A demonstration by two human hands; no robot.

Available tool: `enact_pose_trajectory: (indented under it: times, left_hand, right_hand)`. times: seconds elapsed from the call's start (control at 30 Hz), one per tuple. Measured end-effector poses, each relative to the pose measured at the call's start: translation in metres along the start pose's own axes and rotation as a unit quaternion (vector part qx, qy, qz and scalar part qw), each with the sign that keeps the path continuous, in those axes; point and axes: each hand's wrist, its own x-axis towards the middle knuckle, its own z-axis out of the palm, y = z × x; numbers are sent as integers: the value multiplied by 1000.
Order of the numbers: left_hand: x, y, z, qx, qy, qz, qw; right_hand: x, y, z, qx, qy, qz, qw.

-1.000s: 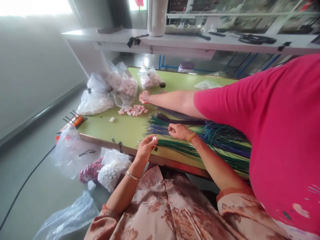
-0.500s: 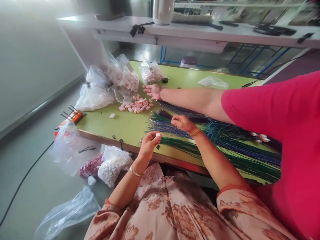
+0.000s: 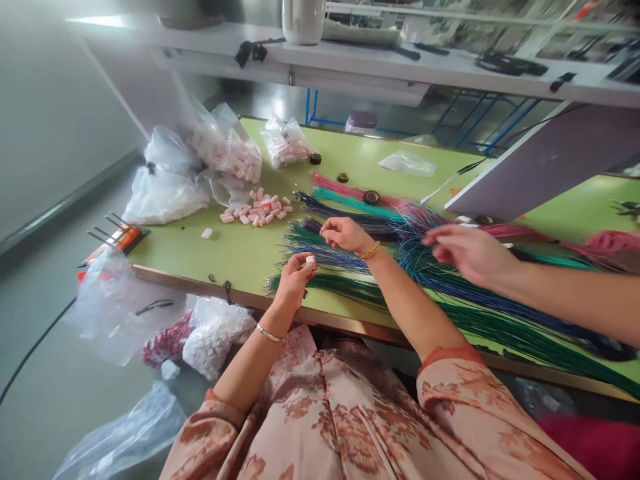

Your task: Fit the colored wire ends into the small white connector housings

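Observation:
My left hand (image 3: 294, 279), near the table's front edge, pinches a small white plastic connector housing (image 3: 311, 260) between thumb and fingers. Just to the right and farther back, my right hand (image 3: 346, 235) hovers over the bundles of wires, its fingers curled together; whatever they hold, if anything, cannot be made out. Below it lie blue wires (image 3: 334, 256) and dark green wires (image 3: 345, 287) with bare metal terminals at their left ends. A loose pile of pale pink connector housings (image 3: 260, 210) lies beyond my left hand, and a single white housing (image 3: 207, 233) sits apart.
A co-worker's hand (image 3: 475, 253) reaches over the wires from the right. Clear bags of housings (image 3: 289, 143) stand at the back left. Black tape rolls (image 3: 371, 197) lie near pink wires. An orange pronged holder (image 3: 123, 240) sits at the left edge; a white shelf (image 3: 350, 73) spans the back.
The co-worker's arm has drawn back from beside the housing pile to the right, uncovering pink and teal wires and tape rolls. My view has shifted right; my hands keep nearly the same pose.

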Motion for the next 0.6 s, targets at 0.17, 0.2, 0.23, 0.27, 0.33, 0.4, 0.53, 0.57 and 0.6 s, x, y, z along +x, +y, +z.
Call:
enact_pose_trajectory:
  times: [0.17,0.2,0.23,0.27,0.33,0.4,0.53,0.57,0.6]
  left_hand:
    - [-2,3,-9,-41,14,22,999]
    - [-3,4,-11,-52,15,26,998]
    - [-3,5,-12,-63,14,30,997]
    - [-3,6,-13,-75,13,33,997]
    - [-3,8,-14,-99,6,32,995]
    - [-3,9,-14,-120,-5,27,992]
    - [-4,11,-12,-144,-34,12,989]
    - [-4,11,-11,-149,-39,7,988]
    - [-5,11,-10,-152,-44,1,987]
  right_hand:
    - [5,-20,21,58,-11,-29,998]
    - [5,-24,24,70,-14,-32,997]
    - [3,-26,27,78,-14,-36,996]
    - [0,-28,28,81,-12,-42,996]
    - [-7,-30,29,73,3,-65,995]
    - [-17,-31,29,56,24,-92,994]
    - [-40,-27,28,27,21,-98,995]
    - [-45,-25,29,18,15,-98,995]
    - [-50,-23,30,7,11,-100,995]
